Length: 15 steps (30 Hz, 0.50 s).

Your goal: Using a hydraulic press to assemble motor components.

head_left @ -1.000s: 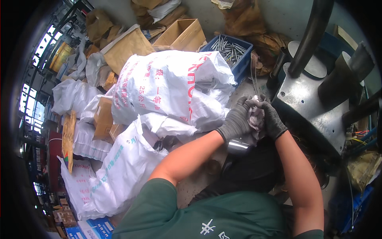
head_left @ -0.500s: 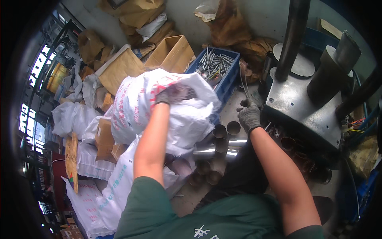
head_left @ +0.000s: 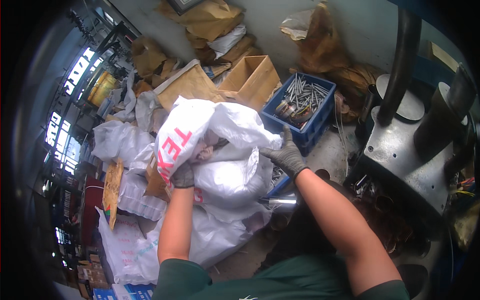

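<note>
A bulky white woven sack (head_left: 232,175) with red print lies in front of me, its mouth gaping and crumpled pinkish-brown material (head_left: 204,151) showing inside. At the near left of the mouth, my left hand (head_left: 183,176), in a grey glove, is closed on the sack's edge; a fold covers its fingertips. My right hand (head_left: 286,154), gloved likewise, reaches the sack's right corner. Its thumb points up, apart from the stretched fingers, with the corner of the sack between them.
Beyond the sack stand a blue crate (head_left: 305,131) of metal rods and a wooden box (head_left: 252,82). To the right is a heavy metal machine base (head_left: 400,155) with thick posts. More white sacks (head_left: 125,250) and brown paper (head_left: 187,87) lie at the left.
My right hand has moved left to the sack's corner. My left hand has shifted down and left along the sack's mouth, which now hangs differently. The whole view has swung left.
</note>
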{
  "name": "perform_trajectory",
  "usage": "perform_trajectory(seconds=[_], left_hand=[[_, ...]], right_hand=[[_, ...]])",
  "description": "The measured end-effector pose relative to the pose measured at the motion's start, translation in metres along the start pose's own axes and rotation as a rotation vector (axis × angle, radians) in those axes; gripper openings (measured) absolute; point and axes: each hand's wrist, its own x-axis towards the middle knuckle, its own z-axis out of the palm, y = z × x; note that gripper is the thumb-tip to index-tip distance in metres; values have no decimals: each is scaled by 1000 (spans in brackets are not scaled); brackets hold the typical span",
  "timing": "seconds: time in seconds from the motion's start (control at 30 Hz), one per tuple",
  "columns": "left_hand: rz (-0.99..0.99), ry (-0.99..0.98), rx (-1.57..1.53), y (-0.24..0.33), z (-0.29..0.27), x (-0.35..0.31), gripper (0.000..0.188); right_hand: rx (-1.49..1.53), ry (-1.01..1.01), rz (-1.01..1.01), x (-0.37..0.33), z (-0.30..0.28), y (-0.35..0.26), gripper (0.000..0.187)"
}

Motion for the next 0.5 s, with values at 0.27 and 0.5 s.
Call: perform_trajectory(seconds=[0.27,0.5], left_hand=[[62,-111,-254,71,21,7,34],[76,-617,-409,162,134,33,31]], right_hand=[[316,28,98,2,26,-24,39],[491,66,109,-10,1,-48,33]])
